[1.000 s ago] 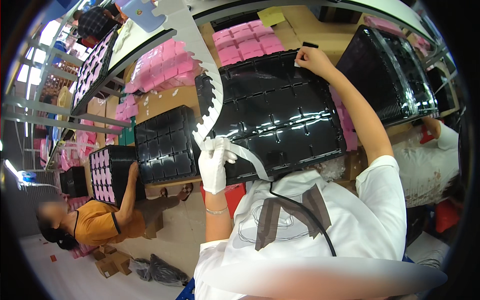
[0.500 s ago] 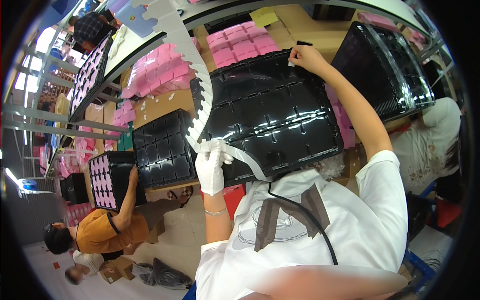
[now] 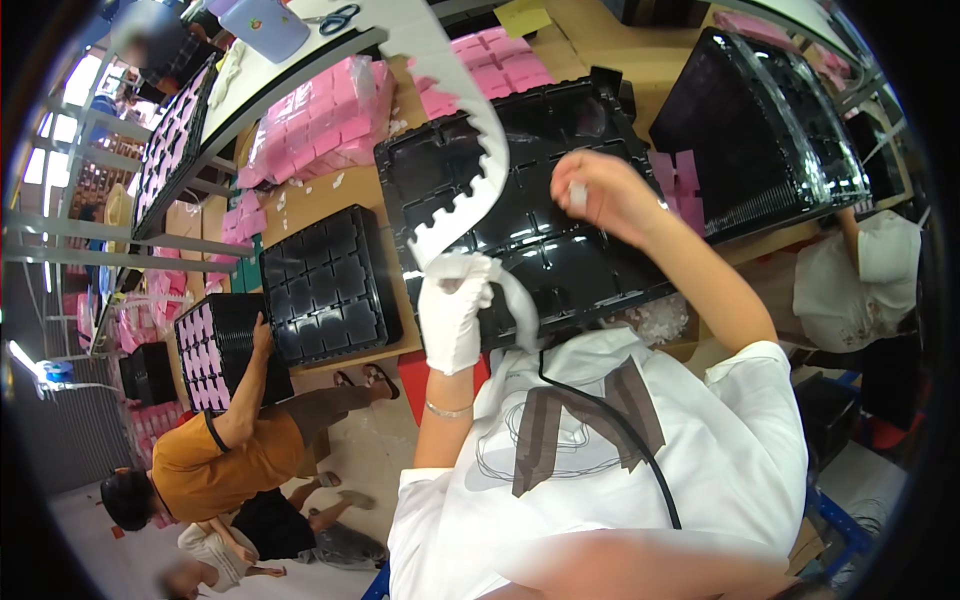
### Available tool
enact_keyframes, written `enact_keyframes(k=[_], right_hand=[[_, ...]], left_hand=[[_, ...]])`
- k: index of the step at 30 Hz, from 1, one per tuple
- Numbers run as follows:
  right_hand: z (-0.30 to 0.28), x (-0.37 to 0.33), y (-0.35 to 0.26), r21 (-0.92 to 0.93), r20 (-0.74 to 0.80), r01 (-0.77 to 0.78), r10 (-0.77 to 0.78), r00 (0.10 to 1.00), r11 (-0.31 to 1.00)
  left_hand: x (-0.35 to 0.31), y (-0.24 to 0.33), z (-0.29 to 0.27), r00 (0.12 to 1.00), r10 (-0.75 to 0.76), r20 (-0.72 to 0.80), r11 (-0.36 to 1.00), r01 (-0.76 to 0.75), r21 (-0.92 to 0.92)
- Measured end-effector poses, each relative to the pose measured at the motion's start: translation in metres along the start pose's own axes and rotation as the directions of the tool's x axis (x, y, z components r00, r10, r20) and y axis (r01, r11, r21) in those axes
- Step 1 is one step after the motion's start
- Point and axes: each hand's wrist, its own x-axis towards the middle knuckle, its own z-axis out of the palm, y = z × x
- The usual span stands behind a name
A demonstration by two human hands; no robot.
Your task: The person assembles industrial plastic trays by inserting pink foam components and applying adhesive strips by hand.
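Observation:
My left hand point(image 3: 452, 318), in a white glove, is closed on a long white notched strip point(image 3: 496, 148). The strip curves up from the glove past the top of the view, and its other end hangs in front of my shirt. Bare and raised over the middle of a black plastic tray point(image 3: 425, 160), my right hand point(image 3: 610, 200) has curled fingers. They hold a small white piece point(image 3: 577, 196), too blurred to make out further. The tray, with its rows of compartments, lies in front of me, touched by neither hand as far as I can tell.
Another black tray point(image 3: 325, 285) lies to the left, and a wrapped black tray stack point(image 3: 765, 130) stands at right. Pink pieces in bags point(image 3: 325, 125) lie beyond. Scissors point(image 3: 340, 18) rest on the upper shelf. A person in orange point(image 3: 235, 455) touches a tray stack at left.
My right hand has come down from the tray's far right corner toward its middle. My left hand has shifted slightly right and nearer with the strip, which swung right.

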Motion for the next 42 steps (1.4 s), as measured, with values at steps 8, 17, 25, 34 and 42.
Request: enact_keyframes(k=[8, 17, 25, 34, 42], right_hand=[[0.06, -0.058, 0.049, -0.613, -0.11, 0.144, -0.265, 0.958, 0.777], [-0.011, -0.132, -0.015, -0.871, -0.15, -0.002, -0.263, 0.953, 0.492], [-0.042, -0.132, -0.009, -0.991, -0.131, -0.129, -0.37, 0.92, 0.03], [-0.048, -0.128, -0.005, -0.998, -0.004, -0.036, -0.475, 0.88, -0.059], [-0.055, -0.134, -0.005, -0.997, 0.059, 0.072, -0.417, 0.907, 0.015]], left_hand=[[0.001, -0.011, 0.028, 0.981, -0.11, 0.162, 0.994, 0.112, 0.0], [-0.006, -0.012, 0.028, 0.981, -0.135, 0.139, 0.981, 0.113, 0.156], [-0.001, -0.019, 0.027, 0.969, -0.126, 0.212, 0.973, 0.079, 0.217], [-0.002, -0.02, 0.028, 0.972, -0.109, 0.207, 0.982, 0.073, 0.174], [-0.005, -0.024, 0.027, 0.974, -0.062, 0.219, 0.971, 0.008, 0.239]])
